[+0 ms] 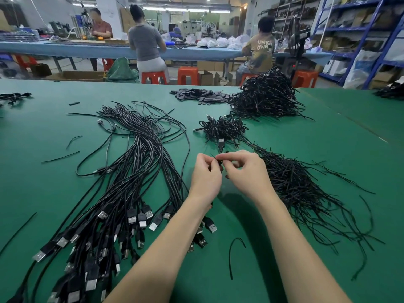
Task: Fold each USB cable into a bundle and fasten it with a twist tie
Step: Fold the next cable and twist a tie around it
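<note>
Black twist tie [219, 157] pinched between left hand [205, 173], right hand [244, 171].

cable bundle [220, 161] mostly hidden by fingers [227, 159]

Green table [43, 132]: loose USB cables [131, 182] at centre-left; twist ties [295, 189] right of them; bundled cables [266, 97] beyond.

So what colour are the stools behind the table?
Orange-red stools, seen in the head view.
</note>
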